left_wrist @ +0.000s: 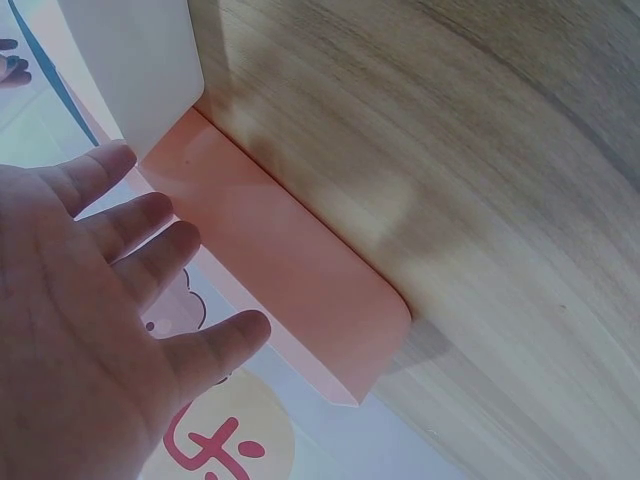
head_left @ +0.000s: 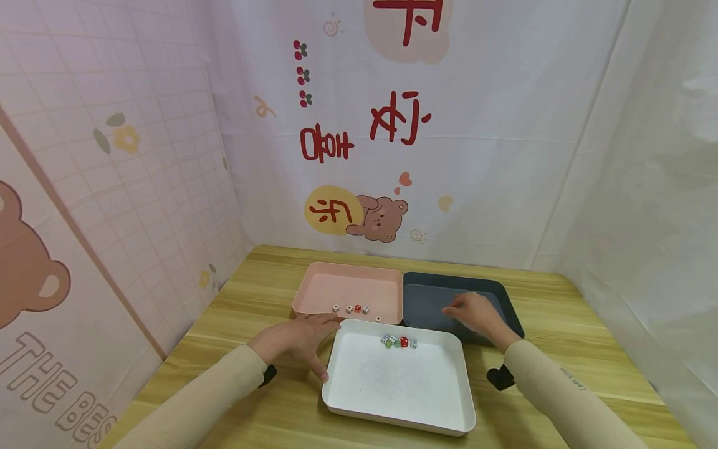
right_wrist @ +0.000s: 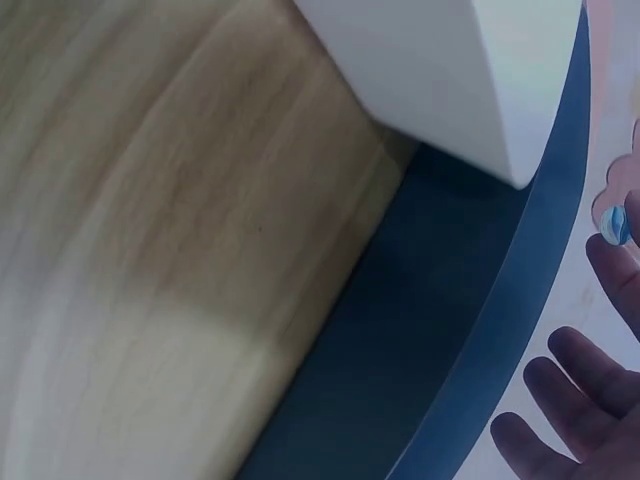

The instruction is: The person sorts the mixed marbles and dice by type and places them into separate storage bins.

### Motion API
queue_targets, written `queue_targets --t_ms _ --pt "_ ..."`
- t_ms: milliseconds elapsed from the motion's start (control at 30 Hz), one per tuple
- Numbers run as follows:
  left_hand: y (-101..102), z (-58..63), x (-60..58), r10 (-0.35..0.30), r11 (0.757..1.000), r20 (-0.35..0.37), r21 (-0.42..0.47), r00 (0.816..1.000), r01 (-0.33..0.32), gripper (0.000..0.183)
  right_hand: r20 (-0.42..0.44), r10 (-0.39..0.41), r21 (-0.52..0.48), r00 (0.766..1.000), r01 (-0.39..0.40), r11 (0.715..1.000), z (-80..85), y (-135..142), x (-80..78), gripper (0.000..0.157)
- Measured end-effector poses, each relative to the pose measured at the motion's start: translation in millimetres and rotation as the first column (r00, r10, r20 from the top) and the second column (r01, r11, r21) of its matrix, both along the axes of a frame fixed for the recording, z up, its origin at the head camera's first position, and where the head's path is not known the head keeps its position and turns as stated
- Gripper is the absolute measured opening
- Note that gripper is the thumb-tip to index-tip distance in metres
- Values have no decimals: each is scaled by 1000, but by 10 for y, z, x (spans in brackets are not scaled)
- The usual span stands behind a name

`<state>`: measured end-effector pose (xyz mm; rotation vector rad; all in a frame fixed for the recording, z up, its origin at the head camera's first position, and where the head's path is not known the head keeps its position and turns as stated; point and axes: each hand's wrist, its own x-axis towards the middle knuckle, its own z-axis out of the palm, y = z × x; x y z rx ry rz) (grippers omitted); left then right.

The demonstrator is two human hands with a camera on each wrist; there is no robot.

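Observation:
Between thumb and forefinger my right hand (head_left: 477,313) pinches a small glass marble (right_wrist: 613,226) with blue and white swirls. That hand is over the dark blue tray (head_left: 507,299), its other fingers loosely spread in the right wrist view. My left hand (head_left: 301,340) has its fingers spread beside the white tray (head_left: 381,393), thumb right at the left rim and fingertips by the back left corner. Small dice and greenish marbles cluster near the white tray's back wall, among them a red die (head_left: 404,342). A few white dice and a red die (head_left: 358,308) lie in the pink tray (head_left: 348,284).
The pink and dark blue trays stand side by side behind the white one on a wooden table (head_left: 258,280). Printed cloth (head_left: 493,187) hangs behind the table and on both sides.

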<state>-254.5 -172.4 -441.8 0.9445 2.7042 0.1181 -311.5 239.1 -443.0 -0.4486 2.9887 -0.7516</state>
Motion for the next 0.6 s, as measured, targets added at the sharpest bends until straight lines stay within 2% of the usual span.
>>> queue_targets --t_ms 300,600 --pt "8 15 -2 10 1000 12 -5 1000 -10 113 45 -71 15 996 71 997 -39 166 -49 39" --pt "13 24 -9 18 1000 25 -16 1000 -17 112 57 -110 47 992 108 993 -46 250 -56 38"
